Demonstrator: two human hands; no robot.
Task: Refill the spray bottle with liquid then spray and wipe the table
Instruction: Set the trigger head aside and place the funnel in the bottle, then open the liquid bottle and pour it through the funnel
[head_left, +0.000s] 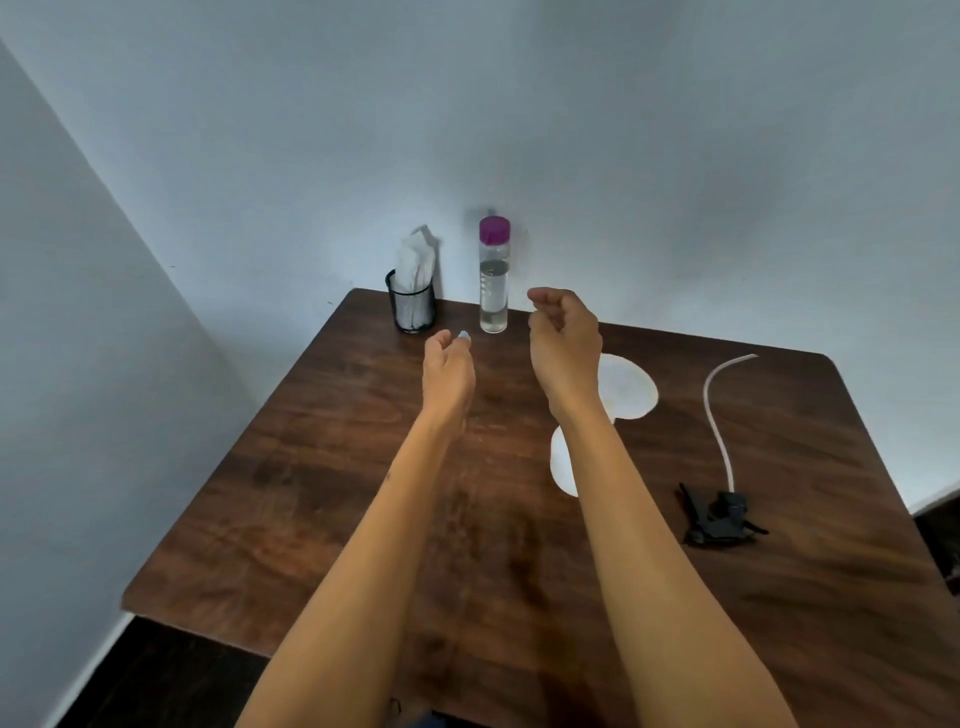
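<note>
Reaching over the table (363, 519), both hands hold nothing: left hand (448, 371) loosely curled, right hand (563, 332) half-curled beside the purple-capped bottle (493, 280). Refilling seems about to begin, so the next move probably calls for grasping that bottle.

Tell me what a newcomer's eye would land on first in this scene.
Two bare forearms reach out over the dark wooden table, the left hand and right hand loosely curled and holding nothing. Just beyond them, against the wall, stands a clear bottle with a purple cap, with a black mesh cup of white tissues to its left. On the right lies a black spray head with its white tube, beside a white object partly hidden by the right arm.
</note>
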